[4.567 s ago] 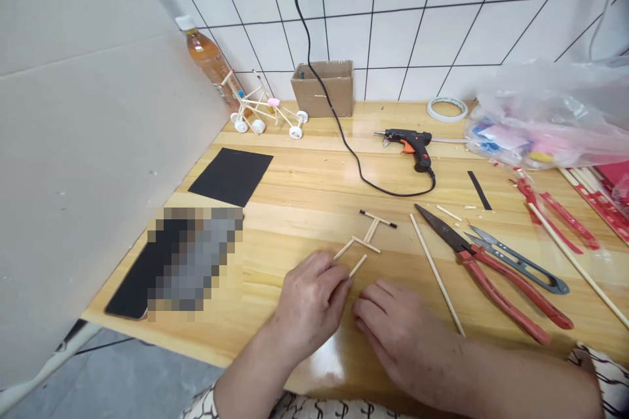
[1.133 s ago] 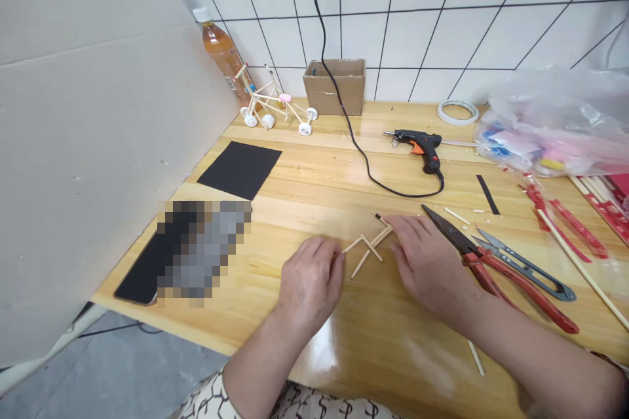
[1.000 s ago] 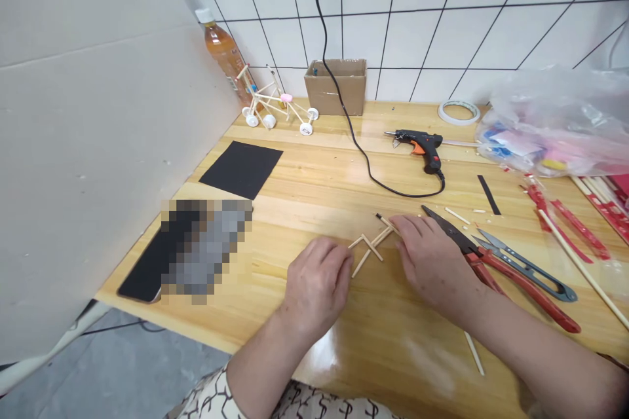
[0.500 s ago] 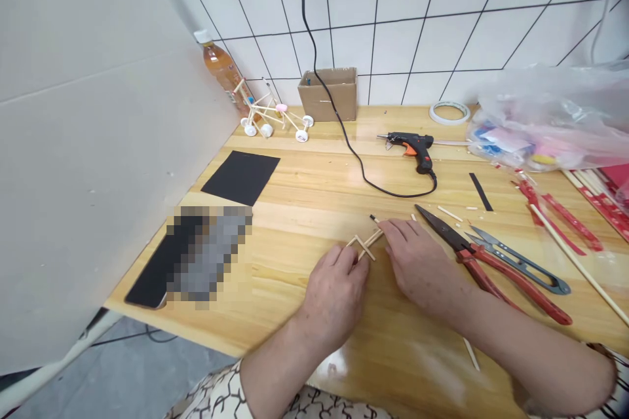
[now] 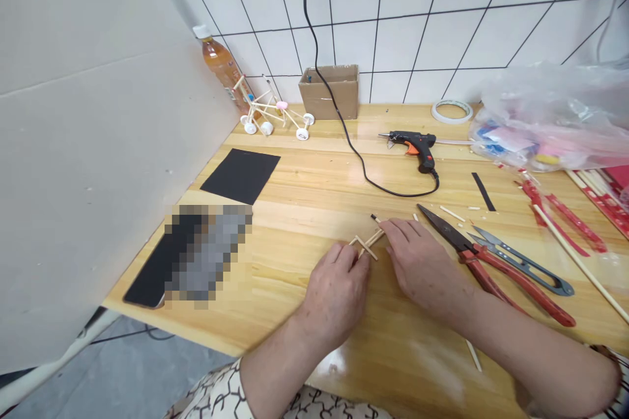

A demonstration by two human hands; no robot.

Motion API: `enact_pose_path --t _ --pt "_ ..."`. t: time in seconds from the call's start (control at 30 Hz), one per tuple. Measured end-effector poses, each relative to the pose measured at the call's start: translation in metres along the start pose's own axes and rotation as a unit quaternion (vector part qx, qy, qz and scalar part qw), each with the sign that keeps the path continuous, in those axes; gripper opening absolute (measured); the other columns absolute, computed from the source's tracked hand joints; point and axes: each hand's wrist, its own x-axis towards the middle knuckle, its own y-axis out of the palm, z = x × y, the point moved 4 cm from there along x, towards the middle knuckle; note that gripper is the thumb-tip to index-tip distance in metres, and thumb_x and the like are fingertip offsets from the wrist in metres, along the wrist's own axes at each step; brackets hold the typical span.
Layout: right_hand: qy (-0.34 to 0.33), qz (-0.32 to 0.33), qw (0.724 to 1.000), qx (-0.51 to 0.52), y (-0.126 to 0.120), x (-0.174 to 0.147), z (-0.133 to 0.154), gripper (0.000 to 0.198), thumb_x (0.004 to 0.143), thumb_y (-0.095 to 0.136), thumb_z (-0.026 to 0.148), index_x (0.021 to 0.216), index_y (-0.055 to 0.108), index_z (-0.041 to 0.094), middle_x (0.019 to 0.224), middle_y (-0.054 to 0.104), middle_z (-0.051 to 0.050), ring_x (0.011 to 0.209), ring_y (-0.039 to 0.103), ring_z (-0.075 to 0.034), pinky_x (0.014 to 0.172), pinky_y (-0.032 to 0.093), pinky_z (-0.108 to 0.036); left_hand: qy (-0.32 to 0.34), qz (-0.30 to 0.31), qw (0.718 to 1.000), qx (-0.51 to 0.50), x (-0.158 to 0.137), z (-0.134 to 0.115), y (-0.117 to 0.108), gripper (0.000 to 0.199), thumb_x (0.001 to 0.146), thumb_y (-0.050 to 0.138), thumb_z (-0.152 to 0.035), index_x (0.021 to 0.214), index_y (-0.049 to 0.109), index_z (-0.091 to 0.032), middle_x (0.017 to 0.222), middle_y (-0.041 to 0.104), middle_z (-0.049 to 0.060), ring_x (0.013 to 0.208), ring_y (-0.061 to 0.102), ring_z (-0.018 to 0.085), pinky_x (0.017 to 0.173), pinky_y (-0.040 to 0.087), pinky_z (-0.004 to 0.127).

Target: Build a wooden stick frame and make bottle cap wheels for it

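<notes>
As fingers [image 5: 338, 256] curl, both hands [image 5: 334, 291] [image 5: 420, 255] seemingly hold sticks [image 5: 367, 249].

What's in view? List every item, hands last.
stick frame: 1, pale, between hands
loose sticks: several, pale, right
pliers: 1, red-handled, right
thread snips: 1, grey, right
glue gun: 1, black, back
cord: 1, black, back
square sheet: 1, black, left
strip: 1, black, right
phone: 1, black, left
pixelated patch: 1, grey, by phone
bottle: 1, amber, back left
wheeled stick models: count unclear, pale, by bottle
cardboard box: 1, brown, back
tape roll: 1, white, back right
plastic bag: 1, clear, back right
wrappers: several, red, right
table: 1, pale, centre
patterned top: 1, cream, bottom
left hand: 1, gripping stick frame
right hand: 1, touching stick frame
</notes>
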Motion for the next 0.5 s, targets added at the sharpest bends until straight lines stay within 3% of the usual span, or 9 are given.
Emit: enact_pose_path --t 0.23,0.37,0.5 --pt "0.001 -0.007 1.000 0.010 -0.001 0.000 0.000 0.033 0.080 0.043 0.004 0.111 0.056 0.002 0.102 0.061 -0.019 0.095 0.053 -0.027 0.083 0.045 -0.041 0.004 -0.041 0.999 -0.036 -0.002 0.005 -0.005 0.015 0.085 0.046 -0.010 0.088 0.059 -0.016 0.078 0.058 0.006 0.073 0.049 0.019 0.065 0.047 0.030" --pt "0.006 -0.013 1.000 0.009 -0.003 0.000 -0.002 0.033 0.080 0.044 0.004 0.110 0.057 0.002 0.100 0.060 -0.019 0.095 0.052 -0.027 0.084 0.044 -0.041 -0.051 -0.085 0.992 -0.078 -0.007 0.023 -0.015 0.012 0.085 0.047 -0.014 0.087 0.059 -0.017 0.084 0.061 0.006 0.079 0.054 0.019 0.070 0.047 0.031" --pt "0.002 -0.023 1.000 0.017 -0.004 0.000 -0.003 0.031 0.080 0.044 0.004 0.107 0.059 0.003 0.099 0.060 -0.017 0.093 0.051 -0.027 0.084 0.043 -0.041 -0.117 -0.055 0.987 -0.097 -0.012 0.039 -0.017 0.009 0.082 0.053 -0.017 0.088 0.059 -0.019 0.088 0.063 0.005 0.085 0.058 0.019 0.075 0.048 0.032"
